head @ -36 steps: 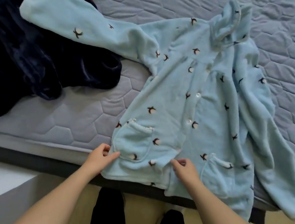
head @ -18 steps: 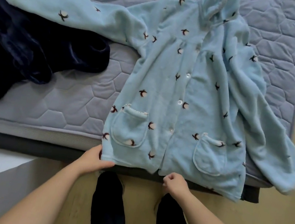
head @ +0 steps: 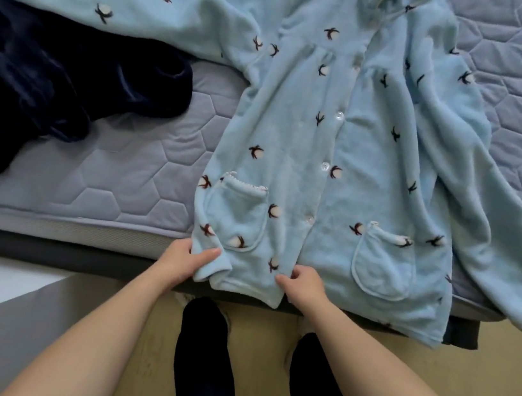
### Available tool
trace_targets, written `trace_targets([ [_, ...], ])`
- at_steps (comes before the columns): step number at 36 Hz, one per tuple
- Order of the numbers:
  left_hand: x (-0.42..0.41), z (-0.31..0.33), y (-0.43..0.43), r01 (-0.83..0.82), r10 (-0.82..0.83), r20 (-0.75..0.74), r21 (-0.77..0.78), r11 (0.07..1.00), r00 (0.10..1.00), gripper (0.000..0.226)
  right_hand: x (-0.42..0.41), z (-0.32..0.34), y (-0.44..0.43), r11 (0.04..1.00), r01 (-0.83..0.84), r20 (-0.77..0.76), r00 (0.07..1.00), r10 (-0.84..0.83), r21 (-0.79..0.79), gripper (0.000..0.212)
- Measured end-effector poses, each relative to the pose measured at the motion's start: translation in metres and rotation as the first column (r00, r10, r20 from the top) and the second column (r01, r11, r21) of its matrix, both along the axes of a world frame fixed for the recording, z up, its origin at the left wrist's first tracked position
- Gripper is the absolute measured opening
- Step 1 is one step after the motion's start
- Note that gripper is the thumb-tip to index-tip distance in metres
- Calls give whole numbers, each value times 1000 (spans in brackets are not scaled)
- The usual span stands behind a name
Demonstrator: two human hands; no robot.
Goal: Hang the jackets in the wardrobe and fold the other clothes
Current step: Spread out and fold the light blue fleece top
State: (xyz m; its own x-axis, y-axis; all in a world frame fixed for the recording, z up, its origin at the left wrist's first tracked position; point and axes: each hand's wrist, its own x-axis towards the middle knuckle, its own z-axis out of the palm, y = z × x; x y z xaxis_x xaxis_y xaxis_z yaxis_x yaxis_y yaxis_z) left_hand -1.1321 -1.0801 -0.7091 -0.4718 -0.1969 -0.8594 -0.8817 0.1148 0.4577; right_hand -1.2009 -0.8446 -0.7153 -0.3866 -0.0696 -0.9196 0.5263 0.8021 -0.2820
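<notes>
Both forearms reach forward to the near edge of the grey quilted mattress. The left hand pinches the bottom hem of the light blue fleece button-front top, thumb on top. The right hand, fingers curled, grips the same hem at the front opening. The top lies spread flat, one sleeve over a dark navy velvet garment.

Your fleece top is pale blue with small brown-and-white sprigs (buttons white), on a grey hexagon-quilted mattress; the heap beside it is dark navy.
</notes>
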Motion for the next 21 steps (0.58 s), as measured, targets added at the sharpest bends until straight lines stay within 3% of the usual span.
trace_targets([
  [4, 22, 11, -26, 172, -162, 59, -279, 945, 985, 18, -8, 8, 24, 980, -87, -43, 994, 96, 177, 9],
  [6, 27, 16, -32, 242, -228, 83, -271, 932, 970, 17, -9, 12, 38, 976, -80, -40, 995, 89, 203, 11],
  [11, 15, 17, -27, 384, -358, 140, -279, 880, 923, 16, -10, 19, 40, 991, -88, 39, 996, 85, 97, 20],
  [15, 13, 15, -30, 480, -392, 316, -285, 830, 864, 15, -13, 21, 30, 989, -136, 71, 989, 132, 57, 6],
  [19, 4, 21, -22, 575, -395, 468, -345, 742, 790, 16, -23, 20, 43, 972, -82, -2, 996, 84, 218, 10],
  [21, -2, 28, -10, 596, -420, 433, -459, 659, 798, 17, -28, 21, 60, 943, 25, -60, 998, -5, 332, 9],
])
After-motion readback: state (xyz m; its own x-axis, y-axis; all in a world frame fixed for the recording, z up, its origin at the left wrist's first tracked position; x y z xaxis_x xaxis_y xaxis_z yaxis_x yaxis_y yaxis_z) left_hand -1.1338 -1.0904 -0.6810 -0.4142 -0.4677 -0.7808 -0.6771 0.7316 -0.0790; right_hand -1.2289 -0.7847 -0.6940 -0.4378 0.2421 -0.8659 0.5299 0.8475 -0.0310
